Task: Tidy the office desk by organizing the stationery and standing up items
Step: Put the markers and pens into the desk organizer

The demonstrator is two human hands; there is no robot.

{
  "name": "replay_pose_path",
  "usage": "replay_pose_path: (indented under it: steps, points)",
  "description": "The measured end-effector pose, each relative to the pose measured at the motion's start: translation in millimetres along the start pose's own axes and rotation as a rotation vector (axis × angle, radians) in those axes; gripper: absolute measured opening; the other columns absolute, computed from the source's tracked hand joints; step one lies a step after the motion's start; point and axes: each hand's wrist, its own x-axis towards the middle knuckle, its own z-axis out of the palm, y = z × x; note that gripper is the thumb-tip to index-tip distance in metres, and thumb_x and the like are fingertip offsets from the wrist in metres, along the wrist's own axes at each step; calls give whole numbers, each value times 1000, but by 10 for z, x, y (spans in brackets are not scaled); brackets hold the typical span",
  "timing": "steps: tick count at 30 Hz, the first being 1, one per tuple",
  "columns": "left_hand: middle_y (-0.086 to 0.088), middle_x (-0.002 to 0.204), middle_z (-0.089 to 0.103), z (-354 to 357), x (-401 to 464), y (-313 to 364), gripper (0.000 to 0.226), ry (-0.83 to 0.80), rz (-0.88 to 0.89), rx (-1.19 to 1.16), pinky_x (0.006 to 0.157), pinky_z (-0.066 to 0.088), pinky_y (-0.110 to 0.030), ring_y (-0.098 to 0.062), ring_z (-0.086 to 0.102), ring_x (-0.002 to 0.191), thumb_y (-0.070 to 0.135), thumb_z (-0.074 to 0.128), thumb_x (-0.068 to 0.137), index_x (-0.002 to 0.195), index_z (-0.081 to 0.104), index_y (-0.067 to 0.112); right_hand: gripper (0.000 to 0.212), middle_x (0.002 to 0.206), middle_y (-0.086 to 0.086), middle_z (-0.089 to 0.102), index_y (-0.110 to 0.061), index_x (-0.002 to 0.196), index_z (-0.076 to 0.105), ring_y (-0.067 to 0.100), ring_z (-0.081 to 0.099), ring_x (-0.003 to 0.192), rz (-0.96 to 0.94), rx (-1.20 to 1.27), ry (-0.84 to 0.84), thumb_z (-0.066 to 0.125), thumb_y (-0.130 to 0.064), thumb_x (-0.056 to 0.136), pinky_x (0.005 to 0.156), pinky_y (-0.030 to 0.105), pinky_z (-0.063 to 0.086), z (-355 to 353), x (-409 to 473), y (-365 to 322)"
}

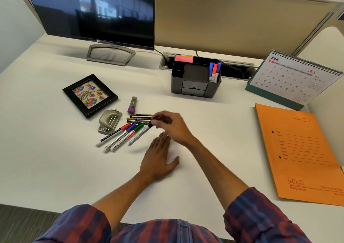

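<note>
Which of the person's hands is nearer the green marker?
Right. The right hand is just right of the green marker, fingertips on a black-capped marker beside it; the left hand lies flat lower down, nearer the person.

The person wore a plaid shirt (167,231) in blue and red. Both sleeves were rolled up, leaving forearms and hands bare.

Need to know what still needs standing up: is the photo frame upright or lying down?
Lying down. The photo frame rests flat on the desk, picture facing up, beside the hole punch.
</note>
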Motion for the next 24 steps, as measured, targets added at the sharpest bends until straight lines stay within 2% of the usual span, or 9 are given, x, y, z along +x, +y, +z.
replay_pose_path:
  steps: [3, 5, 7, 9, 13, 16, 19, 24]
  points:
    - [-1, 163, 7, 33, 2, -11, 85, 22, 0, -16, 120, 3, -28, -12, 2, 149, 62, 39, 89, 154, 16, 12, 12, 85, 3, 72, -10, 99, 70, 10, 65, 72, -62, -14, 132, 66, -8, 88, 81, 32, 54, -289, 106, -73]
    - [-1, 163, 7, 38, -4, -20, 85, 28, -3, -12, 120, 5, -28, -11, 1, 149, 61, 40, 89, 154, 17, 12, 15, 86, 2, 71, -9, 103, 69, 10, 64, 71, -107, -76, 216, 62, -7, 90, 79, 31, 54, -509, 167, -137]
    - [-1, 163, 8, 44, -9, -15, 84, 34, -2, -11, 121, 8, -30, -12, 3, 149, 60, 42, 89, 154, 19, 12, 17, 91, 4, 71, -8, 106, 68, 10, 67, 77, -168, -143, 322, 62, -8, 90, 81, 33, 56, -730, 211, -211]
    - [-1, 162, 9, 50, -8, -13, 83, 39, 1, -11, 121, 9, -31, -13, 4, 149, 59, 43, 89, 154, 20, 11, 17, 92, 1, 72, -11, 106, 68, 9, 69, 85, -220, -204, 456, 65, -12, 89, 84, 33, 56, -955, 259, -284]
    - [0, 162, 7, 62, -12, -13, 83, 51, 7, -9, 121, 7, -29, -12, 3, 149, 58, 43, 90, 154, 19, 12, 17, 87, -10, 71, -21, 101, 68, 2, 67, 80, -295, -414, 748, 65, -28, 86, 77, 32, 56, -1413, 384, -427]
    - [-2, 162, 12, 69, -3, -14, 82, 65, 12, -16, 121, 13, -33, -14, 8, 149, 58, 44, 89, 153, 23, 11, 21, 90, -8, 73, -22, 105, 66, 7, 68, 81, -321, -579, 921, 63, -35, 88, 75, 31, 55, -1686, 463, -513]
    - [-2, 162, 13, 74, -1, -18, 82, 70, 15, -14, 121, 14, -33, -14, 7, 149, 58, 43, 89, 153, 23, 11, 26, 96, -3, 73, -23, 111, 62, 15, 68, 87, -271, -737, 1001, 59, -38, 90, 74, 28, 51, -1867, 532, -553]
    - [-2, 162, 13, 77, -5, -21, 82, 74, 17, -20, 121, 15, -34, -14, 8, 149, 58, 44, 89, 153, 23, 11, 30, 101, 6, 71, -19, 116, 56, 25, 66, 92, -141, -953, 972, 60, -37, 93, 74, 31, 49, -1935, 616, -549]
